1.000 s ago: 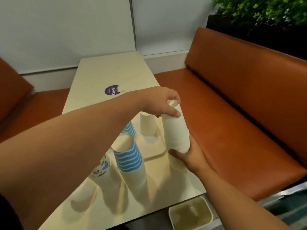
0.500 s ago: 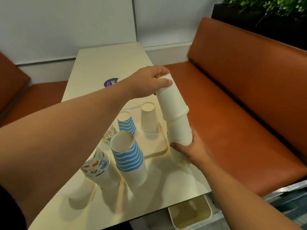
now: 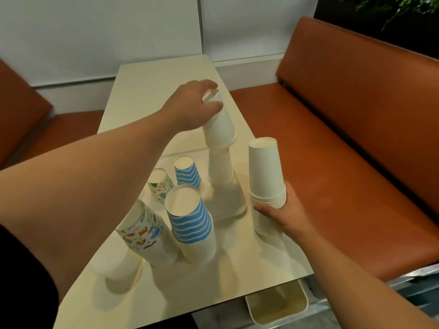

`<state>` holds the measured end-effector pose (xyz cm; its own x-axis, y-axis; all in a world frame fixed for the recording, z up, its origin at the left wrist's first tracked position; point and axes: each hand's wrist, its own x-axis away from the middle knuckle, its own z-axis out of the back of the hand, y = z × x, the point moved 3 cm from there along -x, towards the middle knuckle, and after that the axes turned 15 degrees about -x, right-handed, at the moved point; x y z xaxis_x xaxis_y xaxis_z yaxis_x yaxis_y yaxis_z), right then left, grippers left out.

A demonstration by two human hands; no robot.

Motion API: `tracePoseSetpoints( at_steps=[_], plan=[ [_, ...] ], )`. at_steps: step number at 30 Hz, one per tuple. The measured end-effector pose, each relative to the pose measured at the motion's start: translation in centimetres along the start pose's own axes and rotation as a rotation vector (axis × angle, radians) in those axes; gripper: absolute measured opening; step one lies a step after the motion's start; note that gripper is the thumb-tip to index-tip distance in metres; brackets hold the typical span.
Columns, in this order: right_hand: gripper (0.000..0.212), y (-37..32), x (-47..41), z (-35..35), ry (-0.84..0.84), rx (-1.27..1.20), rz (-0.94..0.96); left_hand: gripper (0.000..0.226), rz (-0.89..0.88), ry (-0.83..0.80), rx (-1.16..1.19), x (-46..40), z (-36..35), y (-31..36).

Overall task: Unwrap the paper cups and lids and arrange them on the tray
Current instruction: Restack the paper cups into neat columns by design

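The left hand (image 3: pixel 190 105) grips a single white cup (image 3: pixel 219 124), tilted, directly above another white cup (image 3: pixel 220 167) upside down on the tray (image 3: pixel 234 210); lowered crooked, it could topple that cup. Right of the tray, the right hand (image 3: pixel 282 210) clasps the white cup stack (image 3: pixel 267 186) on the surface (image 3: pixel 142 91).

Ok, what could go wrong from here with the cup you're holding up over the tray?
The left hand grips a plain white cup tilted above another upside-down white cup on the tray; set down crooked, it may topple both. The left forearm passes close over the striped stack and the patterned stack, which already leans; pulling back low could knock them.
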<state>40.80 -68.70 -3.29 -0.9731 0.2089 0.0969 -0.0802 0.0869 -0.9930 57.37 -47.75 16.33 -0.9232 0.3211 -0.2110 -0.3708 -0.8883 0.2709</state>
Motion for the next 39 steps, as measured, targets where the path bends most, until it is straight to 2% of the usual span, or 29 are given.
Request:
tracePoseSetpoints(
  at_steps=[3,8,11,13,14,16,18,19,21,28,33,36,39],
  plan=[
    [0.092,0.2,-0.2,0.0,0.001,-0.005,-0.008,0.057,-0.055,-0.083,-0.170,0.1,-1.8,-0.3],
    [0.092,0.1,0.1,0.0,-0.013,0.000,-0.013,0.062,-0.149,-0.273,-0.291,0.6,-4.4,-0.6],
    [0.084,0.0,0.1,-0.1,-0.018,0.011,-0.018,0.060,-0.193,-0.227,-0.273,0.9,-3.6,0.7],
    [0.082,-0.1,0.2,-0.3,-0.018,0.023,-0.022,0.050,-0.237,-0.155,-0.157,1.3,-2.4,2.7],
    [0.082,-0.2,0.2,-0.4,-0.020,0.036,-0.022,0.046,-0.254,-0.176,-0.081,1.6,-1.9,3.9],
    [0.083,-0.5,0.2,-0.5,-0.031,0.070,-0.019,0.049,-0.317,-0.317,-0.021,2.6,-1.7,6.0],
    [0.085,-0.7,0.1,-0.8,-0.046,0.110,-0.018,0.056,-0.388,-0.460,-0.122,3.7,-2.5,7.2],
    [0.087,-0.7,0.1,-0.8,-0.046,0.127,-0.019,0.055,-0.415,-0.474,-0.185,3.9,-2.9,7.4],
    [0.088,-0.6,0.0,-0.8,-0.036,0.141,-0.024,0.050,-0.432,-0.420,-0.216,3.9,-3.2,7.3],
    [0.086,-0.5,0.0,-0.8,-0.010,0.144,-0.024,0.043,-0.345,-0.264,-0.052,3.5,-1.8,6.2],
    [0.091,-0.3,-0.1,-0.9,-0.006,0.131,-0.029,0.031,-0.162,0.021,0.183,1.9,1.4,4.2],
    [0.090,0.0,-0.3,-0.9,-0.003,0.088,-0.033,0.041,-0.083,0.098,-0.009,0.9,2.3,2.5],
    [0.082,0.2,-0.4,-0.8,0.001,0.081,-0.030,0.047,-0.077,0.011,-0.169,0.3,0.7,1.5]
  ],
)
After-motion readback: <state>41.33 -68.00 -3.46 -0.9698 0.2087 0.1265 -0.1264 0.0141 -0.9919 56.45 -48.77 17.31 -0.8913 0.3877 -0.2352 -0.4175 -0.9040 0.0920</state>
